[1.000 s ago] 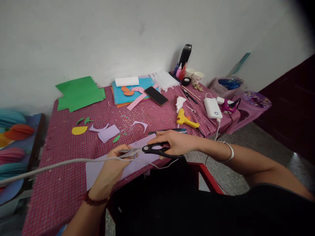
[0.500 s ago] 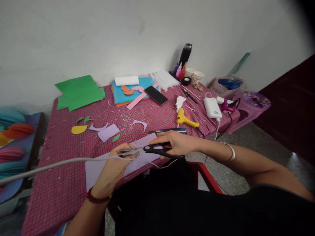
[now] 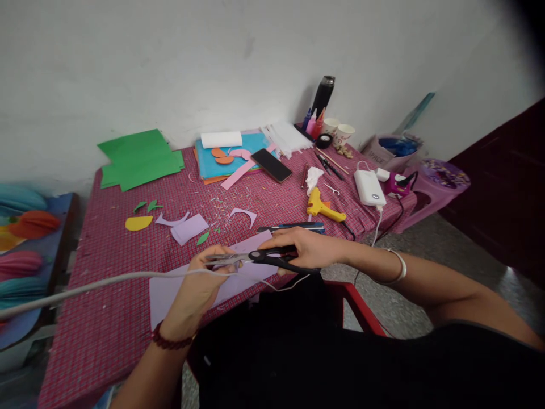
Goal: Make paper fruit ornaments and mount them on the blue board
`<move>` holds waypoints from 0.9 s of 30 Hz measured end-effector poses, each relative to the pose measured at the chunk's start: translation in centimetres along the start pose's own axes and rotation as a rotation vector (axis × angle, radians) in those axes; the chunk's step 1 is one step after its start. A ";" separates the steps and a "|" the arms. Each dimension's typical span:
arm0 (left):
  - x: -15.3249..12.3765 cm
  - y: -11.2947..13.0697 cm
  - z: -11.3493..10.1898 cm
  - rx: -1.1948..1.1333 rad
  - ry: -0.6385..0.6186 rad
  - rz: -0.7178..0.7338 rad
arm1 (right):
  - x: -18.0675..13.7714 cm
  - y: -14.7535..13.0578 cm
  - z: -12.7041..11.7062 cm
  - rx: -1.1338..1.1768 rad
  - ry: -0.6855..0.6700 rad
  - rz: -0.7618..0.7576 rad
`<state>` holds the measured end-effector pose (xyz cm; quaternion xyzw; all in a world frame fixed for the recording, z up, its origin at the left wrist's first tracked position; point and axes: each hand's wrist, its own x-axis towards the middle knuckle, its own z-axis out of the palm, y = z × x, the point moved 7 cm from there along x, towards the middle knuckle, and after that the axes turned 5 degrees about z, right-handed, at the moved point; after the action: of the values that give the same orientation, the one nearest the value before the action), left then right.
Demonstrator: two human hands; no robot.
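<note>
My right hand point(image 3: 304, 250) grips the black handles of a pair of scissors point(image 3: 272, 258), whose metal blades point left across my left hand's fingers. My left hand point(image 3: 208, 272) is closed in a pinch on a small piece of purple paper point(image 3: 235, 267) at the blades; fingers and blades partly hide it. Below both hands a larger purple paper sheet point(image 3: 164, 295) lies along the table's front edge. Purple offcuts point(image 3: 189, 229) and a green paper leaf point(image 3: 203, 238) lie just beyond my left hand.
A white cable point(image 3: 128, 276) runs across in front of my left hand. Past my right hand lie a blue utility knife point(image 3: 304, 226) and a yellow glue gun point(image 3: 323, 207). A phone point(image 3: 271, 165), green sheets point(image 3: 140, 159) and a power bank point(image 3: 369, 188) are farther back.
The whole view has shifted slightly. My hands keep nearly the same pose, with the scissors still at the small purple piece; any blade movement is too slight to tell.
</note>
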<state>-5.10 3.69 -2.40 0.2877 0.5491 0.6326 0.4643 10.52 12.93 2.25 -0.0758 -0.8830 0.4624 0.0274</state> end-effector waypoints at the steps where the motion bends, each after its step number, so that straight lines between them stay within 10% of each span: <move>1: 0.0 0.0 0.1 -0.005 -0.003 0.002 | 0.0 0.0 0.0 -0.003 0.003 -0.003; 19: 0.1 0.0 0.1 0.009 -0.039 0.060 | 0.0 -0.1 -0.1 -0.002 0.003 0.044; 27: -4.1 4.6 -4.4 0.787 0.302 0.867 | 0.5 3.7 0.3 0.450 0.062 0.262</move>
<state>-8.58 -1.76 1.57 0.5423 0.6345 0.5474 -0.0602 10.40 14.79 -0.95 -0.1955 -0.7393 0.6442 0.0107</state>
